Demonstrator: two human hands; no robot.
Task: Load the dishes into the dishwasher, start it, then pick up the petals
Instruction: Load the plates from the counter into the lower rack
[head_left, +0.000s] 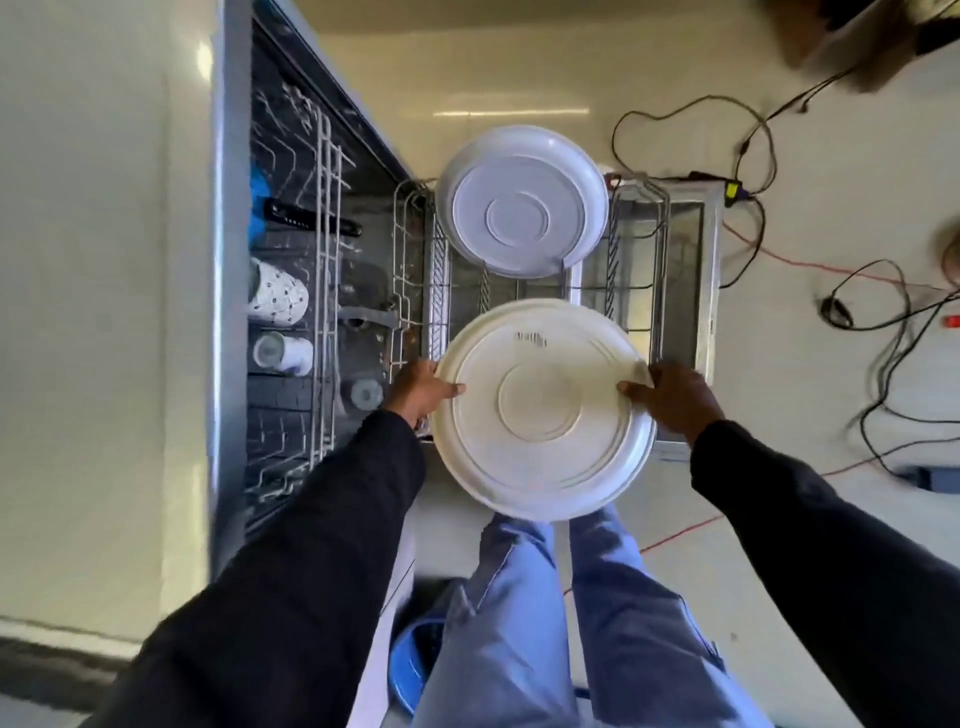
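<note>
head view, nearest first: a blue tub (410, 670) sits low by the person's legs, only partly visible. beyond it the white plate (540, 410) is held in the air, underside toward the camera. the left hand (421, 387) and right hand (670, 395) each grip the rim on opposite sides, thumbs on the back and fingers hidden behind. the plate hangs over the near end of the pulled-out lower rack (657, 291), not yet in a slot as far as i can tell.

the step in hand looks like seating this plate. to do it well, i would tip it up on edge and match the lean of the second plate (522, 202), which already stands in the tines farther along. then lower the bottom rim between two tines in a nearer row, so the two plates stay apart. release one hand only once the rim is caught, since a plate dropped on wire may chip or knock its neighbour over.

farther left, cups (278, 299) lie in the rack inside the dishwasher (228, 312). cables (883, 332) trail across the floor on the right. no petals show.
</note>
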